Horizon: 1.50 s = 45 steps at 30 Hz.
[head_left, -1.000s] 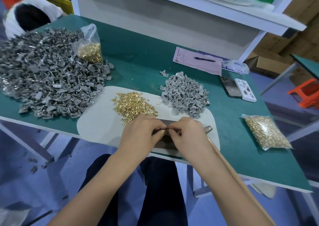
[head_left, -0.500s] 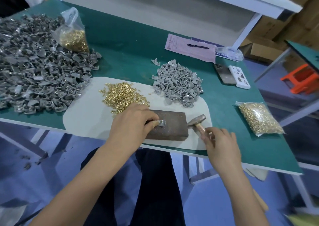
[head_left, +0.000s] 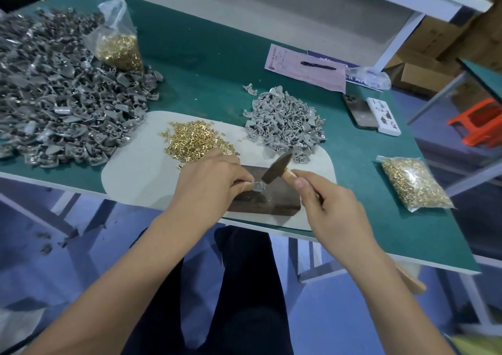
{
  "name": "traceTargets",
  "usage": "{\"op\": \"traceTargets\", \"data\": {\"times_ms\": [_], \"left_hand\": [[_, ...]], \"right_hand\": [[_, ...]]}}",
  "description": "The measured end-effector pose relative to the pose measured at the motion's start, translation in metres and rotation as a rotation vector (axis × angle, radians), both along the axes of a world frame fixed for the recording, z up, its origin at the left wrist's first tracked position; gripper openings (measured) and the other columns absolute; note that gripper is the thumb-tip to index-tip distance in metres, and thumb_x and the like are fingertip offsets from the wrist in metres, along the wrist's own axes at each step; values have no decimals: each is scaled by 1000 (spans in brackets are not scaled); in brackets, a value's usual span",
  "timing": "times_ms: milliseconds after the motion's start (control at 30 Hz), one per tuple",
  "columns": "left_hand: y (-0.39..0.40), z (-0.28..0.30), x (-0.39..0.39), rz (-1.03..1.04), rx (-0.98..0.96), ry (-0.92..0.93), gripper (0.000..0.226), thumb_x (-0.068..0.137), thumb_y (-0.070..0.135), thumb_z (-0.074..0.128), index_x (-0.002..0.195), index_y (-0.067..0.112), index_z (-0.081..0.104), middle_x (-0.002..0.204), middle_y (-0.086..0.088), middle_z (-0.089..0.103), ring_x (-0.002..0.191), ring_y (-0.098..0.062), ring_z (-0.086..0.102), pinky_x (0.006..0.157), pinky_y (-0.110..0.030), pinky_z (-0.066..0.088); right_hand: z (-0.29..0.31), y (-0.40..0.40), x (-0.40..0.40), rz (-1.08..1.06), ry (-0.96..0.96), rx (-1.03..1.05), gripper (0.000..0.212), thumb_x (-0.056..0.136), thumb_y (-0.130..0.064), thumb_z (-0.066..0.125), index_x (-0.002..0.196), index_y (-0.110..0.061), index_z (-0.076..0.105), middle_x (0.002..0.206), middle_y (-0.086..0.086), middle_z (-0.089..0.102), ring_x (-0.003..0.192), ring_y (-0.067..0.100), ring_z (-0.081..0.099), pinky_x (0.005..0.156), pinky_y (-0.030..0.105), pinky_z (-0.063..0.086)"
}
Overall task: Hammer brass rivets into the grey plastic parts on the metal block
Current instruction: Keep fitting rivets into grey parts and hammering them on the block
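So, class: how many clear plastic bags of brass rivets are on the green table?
2. One bag of brass rivets stands far left against the big grey parts pile; the other bag lies flat at the right edge. Others may be hidden.

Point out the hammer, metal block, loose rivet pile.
hammer [head_left: 275, 168]: head view, dark metal head.
metal block [head_left: 274, 200]: head view, bare top face.
loose rivet pile [head_left: 194, 140]: head view, middle of heap.

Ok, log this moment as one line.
left hand pinches grey part on block | right hand holds hammer above part
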<state>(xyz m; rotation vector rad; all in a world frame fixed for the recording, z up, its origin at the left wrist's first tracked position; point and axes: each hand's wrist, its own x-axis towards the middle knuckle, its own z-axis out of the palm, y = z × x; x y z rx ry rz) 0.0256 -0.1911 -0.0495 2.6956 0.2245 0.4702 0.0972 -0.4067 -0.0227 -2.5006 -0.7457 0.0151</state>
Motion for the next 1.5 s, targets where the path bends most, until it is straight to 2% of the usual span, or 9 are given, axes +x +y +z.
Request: {"op": "traceTargets", "data": {"times_ms": [233,367,433,600,767,900,1067,1367,1500], "left_hand": [[1,-2,0,25,-86,22,19,88,55,64,97,44,76,90,17,66,95,-7,49,67,-31,48],[1,0,1,25,-52,24,16,89,52,65,100,46,75,93,18,67,96,-6,50,64,-27,42],[1,1,0,24,-37,29,17,89,52,65,102,46,75,94,19,67,93,-5,46,62,-26,39],[1,3,0,35,-44,31,21,88,56,63,99,45,76,92,20,68,87,-2,36,59,-26,32],[-1,3,-1,42,-16,26,18,88,53,65,100,45,76,91,20,68,92,-7,44,60,-26,40],[-1,2,-1,43,-12,28,15,89,53,66,97,45,76,91,20,68,92,-6,46,60,-26,42],[-1,0,-1,26,-57,13,10,90,48,68,93,42,76,89,18,67,94,-8,50,65,-31,51],[-5,-9,-4,25,-196,-54,4,85,34,70,84,35,74,82,15,62,92,-10,52,68,-33,50],[-8,-14,-12,60,-255,-115,4,79,29,70,78,30,67,81,14,57,87,-6,51,64,-31,48]], "right_hand": [[7,0,-10,-37,-102,300,26,101,-62,36,112,-63,59,80,-15,66,69,14,64,65,35,54],[3,4,-8,-7,-22,43,35,102,-58,35,124,-48,60,65,-10,60,63,17,54,61,38,49],[6,3,-4,30,-18,-97,33,100,-62,33,124,-57,55,63,-20,56,62,14,48,60,36,47],[15,5,-5,-43,-53,171,28,96,-68,31,114,-68,53,85,-27,67,75,10,64,66,32,54],[10,0,-1,49,24,-104,32,94,-73,26,111,-68,53,63,-30,53,59,8,47,54,28,40],[1,-7,-1,-65,58,-33,31,99,-66,33,123,-66,52,67,-33,56,64,3,50,59,29,45],[-26,-22,0,-352,-66,-41,40,106,-53,33,139,-46,55,117,-7,69,101,28,64,75,40,47],[-46,-42,8,-505,-80,-252,41,105,-19,46,142,-32,57,105,11,53,87,40,57,69,38,35],[-45,-31,8,-450,-205,-240,36,97,-9,55,130,-18,68,125,23,57,113,42,43,92,50,39]]}}
